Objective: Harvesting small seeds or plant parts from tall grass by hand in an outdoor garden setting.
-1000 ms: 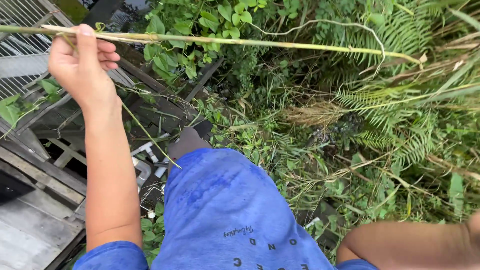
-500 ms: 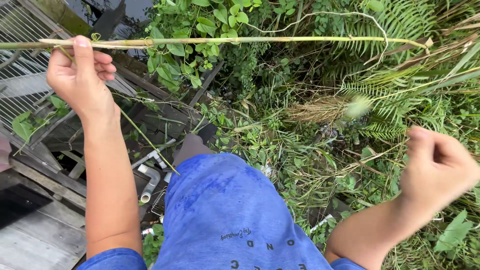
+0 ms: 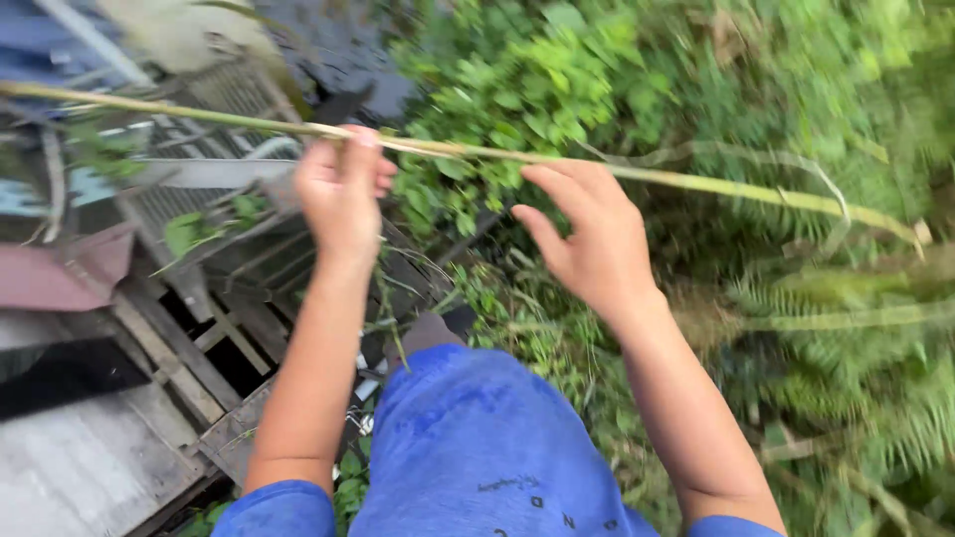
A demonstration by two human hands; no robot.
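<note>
Item one: a long thin green-yellow stalk (image 3: 696,184), which I see running nearly level across the upper part of the head view, from the left edge over to the right, dipping slightly toward the right end above the ferns (image 3: 856,328). Item two: my left hand (image 3: 341,194), raised, fingers curled around the stalk and grasping it above the metal grating (image 3: 214,94). Item three: my right hand (image 3: 587,234), just beside the left along the stalk, fingers half bent with the tips at the stalk; the picture is blurred, so I cannot tell whether it grips or only touches. Item four: blue shorts (image 3: 477,447) at the bottom middle, one leg over the ground. Item five: weathered wooden planks (image 3: 109,438) at the lower left, with dark gaps between the boards. Item six: leafy green vines (image 3: 517,89) behind the stalk, at the top middle.
</note>
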